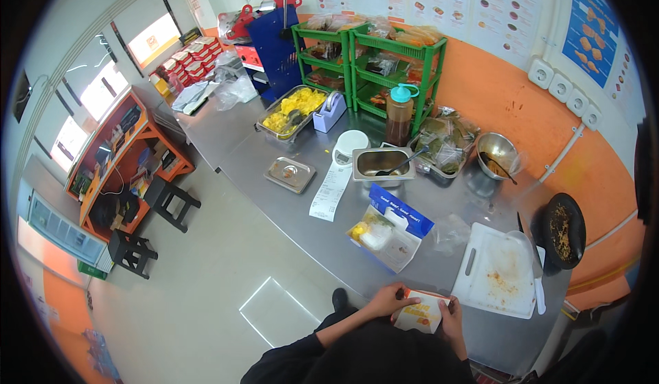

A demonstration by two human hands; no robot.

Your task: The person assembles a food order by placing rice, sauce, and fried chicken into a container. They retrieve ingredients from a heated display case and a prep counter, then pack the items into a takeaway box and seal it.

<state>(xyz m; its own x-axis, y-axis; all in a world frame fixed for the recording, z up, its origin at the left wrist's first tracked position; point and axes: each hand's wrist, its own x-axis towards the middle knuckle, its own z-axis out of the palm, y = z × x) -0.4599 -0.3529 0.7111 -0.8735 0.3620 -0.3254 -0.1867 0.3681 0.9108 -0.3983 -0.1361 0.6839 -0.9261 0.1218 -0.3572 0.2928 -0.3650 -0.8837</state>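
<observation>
Both my hands are at the near edge of the metal table, closed on a white and orange paper food pouch [417, 314]. My left hand [390, 301] grips its upper left corner, and the thumb lies across the front. On its right side my right hand [451, 317] pinches the edge; some fingers are hidden behind it. Just beyond stands an open blue and white takeaway box [405, 250], with white rice [375, 236] and yellow food in its left part. What the pouch contains, if anything, cannot be seen.
Right of the box lie a crumpled plastic bag [451, 234], a stained white cutting board [491, 274] and a white-handled knife [540, 296]. Farther back are a receipt [331, 193], a steel pan [367, 171], a sauce bottle [399, 119] and green racks [353, 68].
</observation>
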